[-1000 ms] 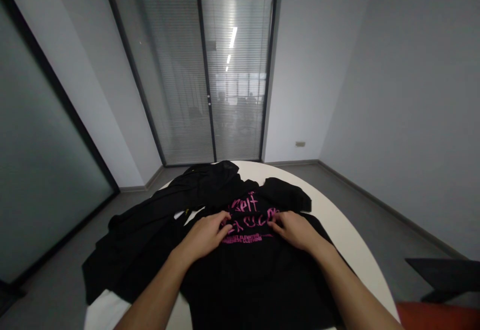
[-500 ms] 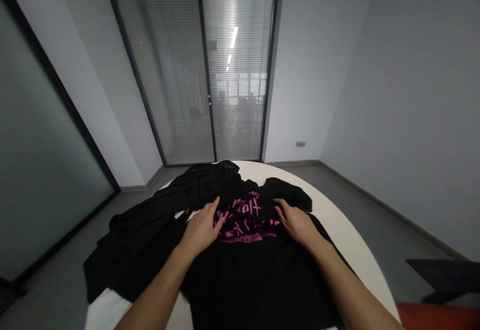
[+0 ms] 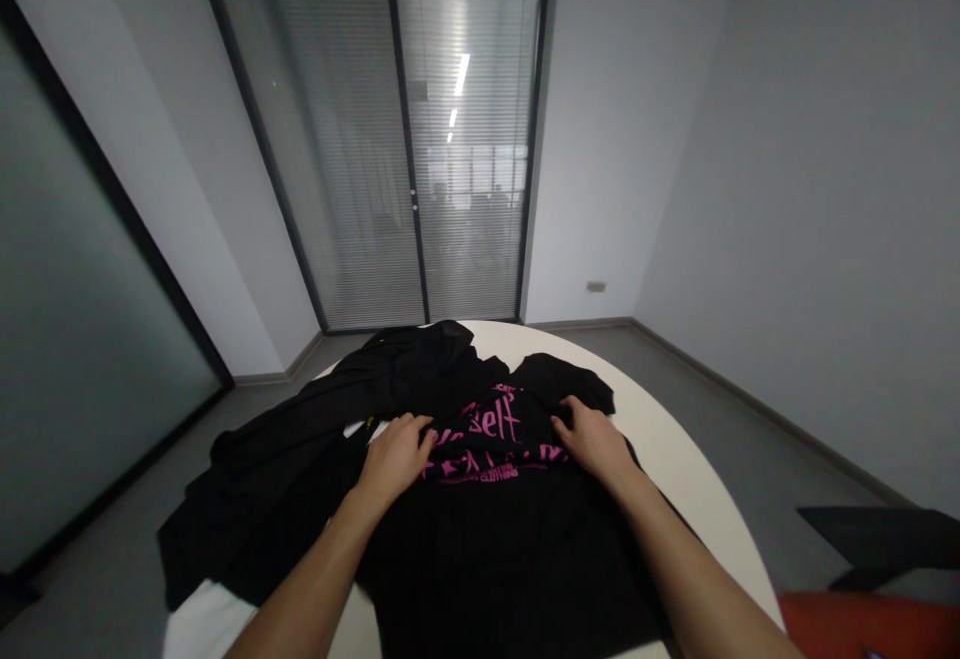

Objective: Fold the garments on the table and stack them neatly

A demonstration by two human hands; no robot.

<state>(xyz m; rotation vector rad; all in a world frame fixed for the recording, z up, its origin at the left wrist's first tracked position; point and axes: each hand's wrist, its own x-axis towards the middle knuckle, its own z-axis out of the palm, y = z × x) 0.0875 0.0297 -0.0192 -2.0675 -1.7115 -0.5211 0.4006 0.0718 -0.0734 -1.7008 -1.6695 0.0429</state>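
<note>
A black T-shirt with pink lettering (image 3: 495,509) lies spread on a round white table (image 3: 690,479) in front of me. My left hand (image 3: 394,457) rests on the cloth at the left edge of the print, fingers curled and pressed onto the fabric. My right hand (image 3: 592,442) lies on the right edge of the print, fingers bent and pinching a fold of the shirt. The pink print (image 3: 487,429) shows between the two hands, partly creased.
More black clothing (image 3: 300,439) is heaped over the table's left and far side, hanging off the edge. Behind the table are sliding glass doors with blinds (image 3: 405,159). A dark chair part (image 3: 877,534) and an orange-red surface (image 3: 862,624) sit at the lower right.
Both hands slid outward and away from me across the shirt, from the middle of the print to its sides. More of the pink lettering is uncovered now.
</note>
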